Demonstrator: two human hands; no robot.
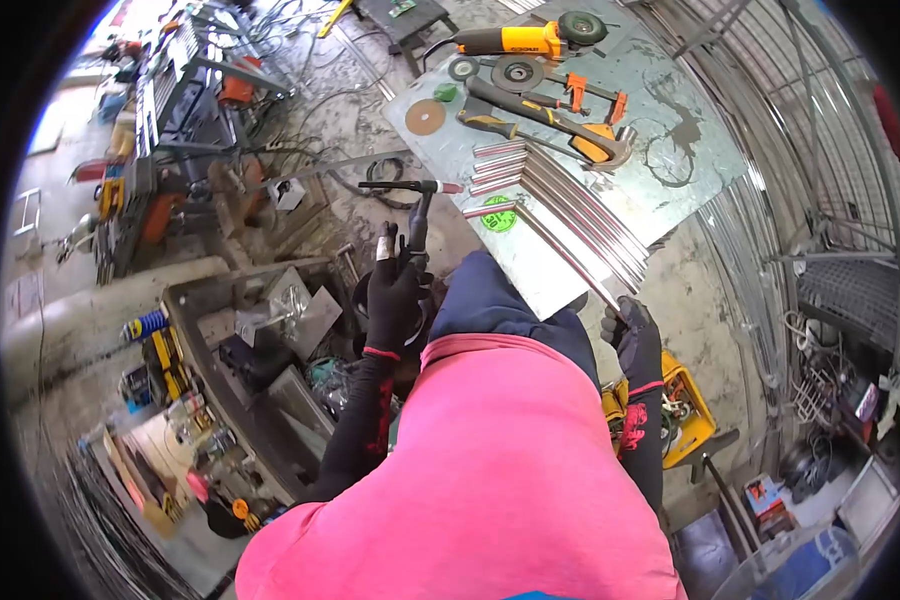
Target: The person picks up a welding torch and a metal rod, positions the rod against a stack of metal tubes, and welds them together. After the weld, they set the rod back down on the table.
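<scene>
My left hand (395, 300), in a black glove, is wrapped round the handle of a welding torch (420, 215). The torch head points right, close to the near left edge of the metal sheet tabletop (545, 275). In its black glove, my right hand (630, 328) pinches the near end of a thin bent metal rod (560, 250) at the table's edge. This rod's other end lies beside a round green sticker (498, 214). Several similar bent rods (580, 212) lie side by side just beyond it.
An orange angle grinder (510, 40), a hammer (570, 130), clamps (600, 92) and a brown disc (425, 117) lie farther back on the table. A cluttered metal box (270, 330) stands at left, a yellow crate (692, 410) at right.
</scene>
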